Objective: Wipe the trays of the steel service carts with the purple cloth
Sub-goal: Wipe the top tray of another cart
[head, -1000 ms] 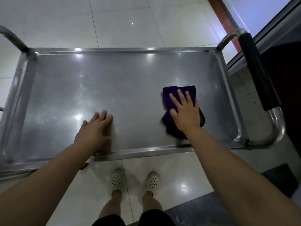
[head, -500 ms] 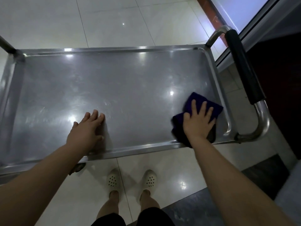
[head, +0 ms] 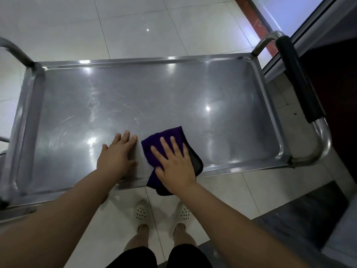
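Observation:
The steel cart's top tray (head: pixel 154 97) fills the middle of the head view, shiny and scratched. A folded purple cloth (head: pixel 170 136) lies at the tray's near edge, partly hanging over the rim. My right hand (head: pixel 173 163) presses flat on the cloth with straight fingers. My left hand (head: pixel 117 155) rests flat on the bare tray just left of the cloth, fingers straight, almost touching it.
A push handle with a black grip (head: pixel 297 82) curves round the tray's right end. A steel handle (head: pixel 15 51) rises at the left end. A dark cabinet and a wall stand close on the right. My feet in white clogs (head: pixel 143 211) stand on pale floor tiles.
My right hand has slid the cloth from the tray's near right corner leftward to beside my left hand. The left hand has stayed flat on the tray.

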{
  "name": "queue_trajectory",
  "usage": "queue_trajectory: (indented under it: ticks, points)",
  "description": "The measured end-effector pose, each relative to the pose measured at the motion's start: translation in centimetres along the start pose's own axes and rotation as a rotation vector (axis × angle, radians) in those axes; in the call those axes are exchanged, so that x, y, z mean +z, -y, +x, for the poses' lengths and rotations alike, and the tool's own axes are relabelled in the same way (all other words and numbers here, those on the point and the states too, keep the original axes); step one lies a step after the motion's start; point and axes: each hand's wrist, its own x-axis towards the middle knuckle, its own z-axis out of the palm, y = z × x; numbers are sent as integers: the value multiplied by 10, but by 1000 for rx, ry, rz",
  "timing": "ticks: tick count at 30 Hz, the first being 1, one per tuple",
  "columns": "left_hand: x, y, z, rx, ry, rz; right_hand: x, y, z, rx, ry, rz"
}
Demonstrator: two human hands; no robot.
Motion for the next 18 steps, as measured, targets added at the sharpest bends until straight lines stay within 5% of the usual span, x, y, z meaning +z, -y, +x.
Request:
queue_trajectory:
  ticks: [7,18]
  points:
    - [0,-2,-5,-9,34,-12,5,-79,-45,3,-64,55]
    - [-1,-19,8,-43,12,-84,-22,-263,-103,357,-71,-1]
